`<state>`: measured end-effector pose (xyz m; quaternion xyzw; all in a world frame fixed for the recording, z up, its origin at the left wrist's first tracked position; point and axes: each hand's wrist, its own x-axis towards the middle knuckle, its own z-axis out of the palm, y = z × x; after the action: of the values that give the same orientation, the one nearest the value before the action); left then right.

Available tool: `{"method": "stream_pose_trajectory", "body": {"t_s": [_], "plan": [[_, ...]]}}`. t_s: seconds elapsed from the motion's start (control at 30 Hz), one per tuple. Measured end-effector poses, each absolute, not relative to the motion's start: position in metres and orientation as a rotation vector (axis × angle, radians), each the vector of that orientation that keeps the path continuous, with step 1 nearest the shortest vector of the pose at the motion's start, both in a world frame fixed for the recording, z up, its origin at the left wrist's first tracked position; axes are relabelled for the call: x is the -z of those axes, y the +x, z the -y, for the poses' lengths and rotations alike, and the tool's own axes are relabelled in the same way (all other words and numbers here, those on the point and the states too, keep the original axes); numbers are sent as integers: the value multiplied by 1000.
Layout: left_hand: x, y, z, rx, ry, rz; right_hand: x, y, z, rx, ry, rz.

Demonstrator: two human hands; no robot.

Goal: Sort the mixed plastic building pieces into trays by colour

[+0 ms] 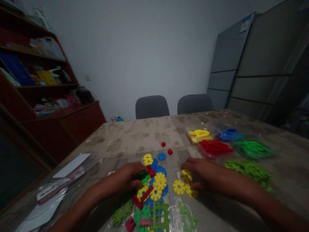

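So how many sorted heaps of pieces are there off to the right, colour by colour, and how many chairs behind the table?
Yellow heap: 1
Blue heap: 1
Red heap: 1
Green heaps: 2
Chairs: 2
Total: 5 heaps and 2 chairs, 7 things.

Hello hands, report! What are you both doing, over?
Left hand resting on the pile of toy discs. Right hand touching a yellow disc. Nothing between them.

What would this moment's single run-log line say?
left hand: resting on mixed plastic pieces | right hand: fingers on yellow gear discs | sorted trays: beyond right hand | table
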<state>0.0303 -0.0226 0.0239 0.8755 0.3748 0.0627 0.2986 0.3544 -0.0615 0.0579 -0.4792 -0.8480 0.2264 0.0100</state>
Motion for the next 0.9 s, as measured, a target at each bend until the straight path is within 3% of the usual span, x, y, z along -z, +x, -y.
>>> {"method": "stream_pose_trajectory", "body": {"t_s": [0.33,0.9], "plan": [[-20,33,22,-199,2396,-948,-17,340,36,-455,-1687,2692],[14,72,44,-424,2556,-872,-15,348,32,-633,-1757,2527]]}}
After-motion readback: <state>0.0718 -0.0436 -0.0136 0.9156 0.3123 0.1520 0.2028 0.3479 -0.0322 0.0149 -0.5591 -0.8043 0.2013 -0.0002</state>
